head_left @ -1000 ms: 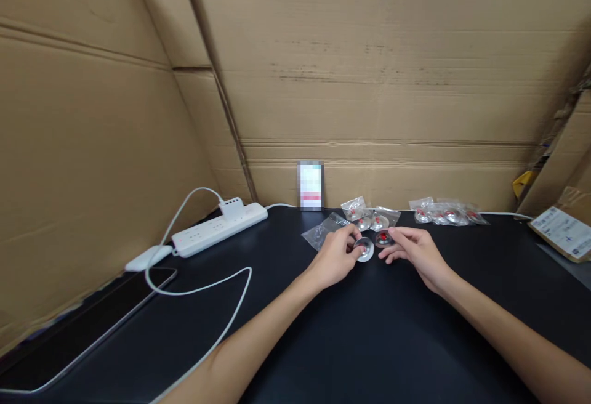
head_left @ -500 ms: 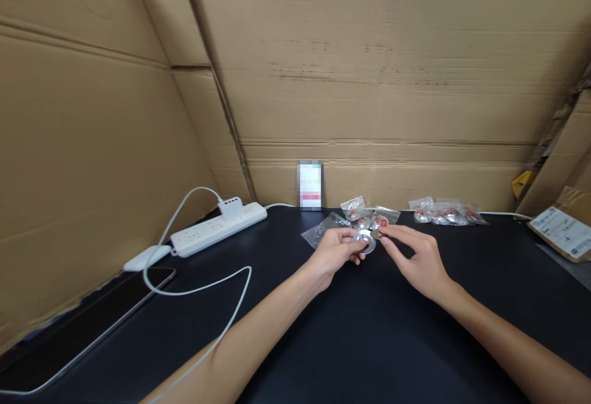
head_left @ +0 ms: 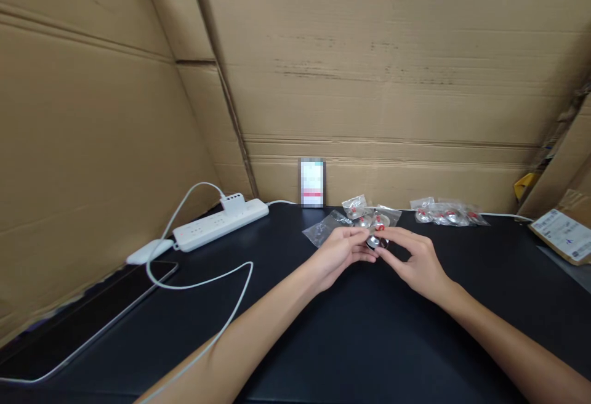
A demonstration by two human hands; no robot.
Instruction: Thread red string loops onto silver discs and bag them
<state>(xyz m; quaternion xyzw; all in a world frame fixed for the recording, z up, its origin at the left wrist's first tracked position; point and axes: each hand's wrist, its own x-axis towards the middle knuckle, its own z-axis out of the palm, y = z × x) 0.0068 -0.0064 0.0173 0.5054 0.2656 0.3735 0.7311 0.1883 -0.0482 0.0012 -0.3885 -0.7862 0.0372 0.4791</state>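
Between my two hands is a small round shiny metal disc [head_left: 373, 241], with a dark curve along its lower right side. Thumb and fingers of my left hand [head_left: 339, 250] pinch its left edge. From the right, the thumb and fingertips of my right hand [head_left: 418, 262] close on the opposite edge. My fingers cover part of it, so its exact kind does not show. Just behind the hands lie clear plastic bags [head_left: 355, 206] with round silvery pieces and red marks. A flat clear bag [head_left: 322, 229] lies left of these, partly behind my left hand.
More bagged silvery pieces [head_left: 446, 213] lie at the back right. A phone [head_left: 312, 183] leans on the cardboard wall [head_left: 392, 108]. At left are a white power strip [head_left: 221, 225], a looping white cable [head_left: 207, 284] and a dark tablet [head_left: 87, 311]. A labelled parcel [head_left: 566, 234] is at right.
The disc has tilted and shifted slightly right, its broad face no longer turned to me. My left fingers moved right, closer to my right fingertips, which now grip it too.
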